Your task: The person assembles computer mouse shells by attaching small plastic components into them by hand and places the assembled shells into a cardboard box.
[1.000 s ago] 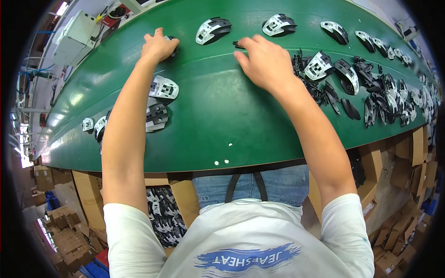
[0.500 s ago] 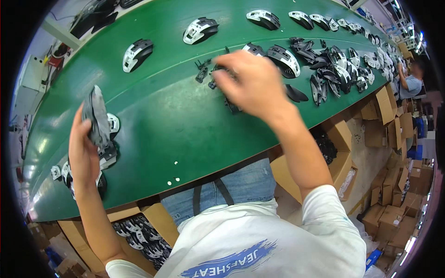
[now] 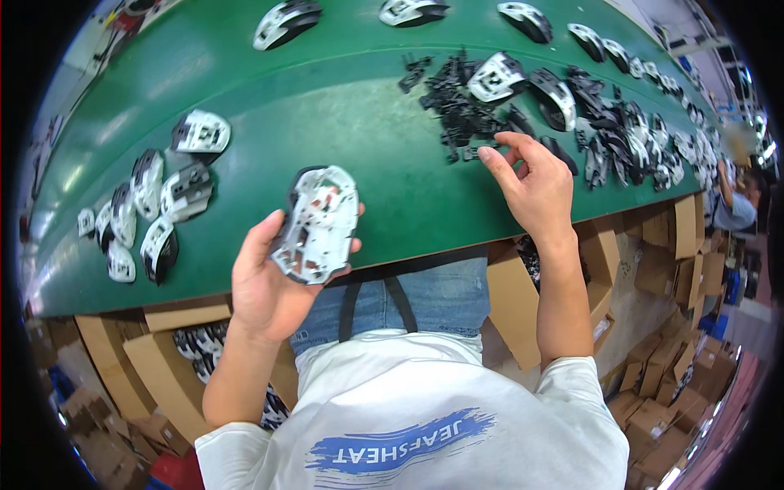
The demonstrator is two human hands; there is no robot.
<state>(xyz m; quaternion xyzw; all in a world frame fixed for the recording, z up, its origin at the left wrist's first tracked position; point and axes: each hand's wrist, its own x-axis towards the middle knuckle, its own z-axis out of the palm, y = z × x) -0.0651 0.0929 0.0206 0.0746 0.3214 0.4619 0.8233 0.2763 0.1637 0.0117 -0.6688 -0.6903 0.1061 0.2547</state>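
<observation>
My left hand [image 3: 269, 286] holds a white and black mouse shell [image 3: 317, 222], its hollow inside facing up, just over the near edge of the green belt [image 3: 343, 106]. My right hand [image 3: 531, 184] reaches onto the belt, thumb and forefinger pinched at a small black plastic part [image 3: 472, 151] on the near side of a pile of small black parts [image 3: 453, 102]. Whether the part is lifted off the belt I cannot tell.
Several finished mouse shells [image 3: 155, 204] lie on the belt at the left. More shells [image 3: 286, 20] sit along the far edge, and a heap of shells [image 3: 629, 139] fills the right. Cardboard boxes [image 3: 171, 359] stand under the belt. Another person [image 3: 735, 204] works at the far right.
My left hand has carried the mouse shell from the far left to the middle, in front of me. My right hand has moved right to the near side of the black parts pile.
</observation>
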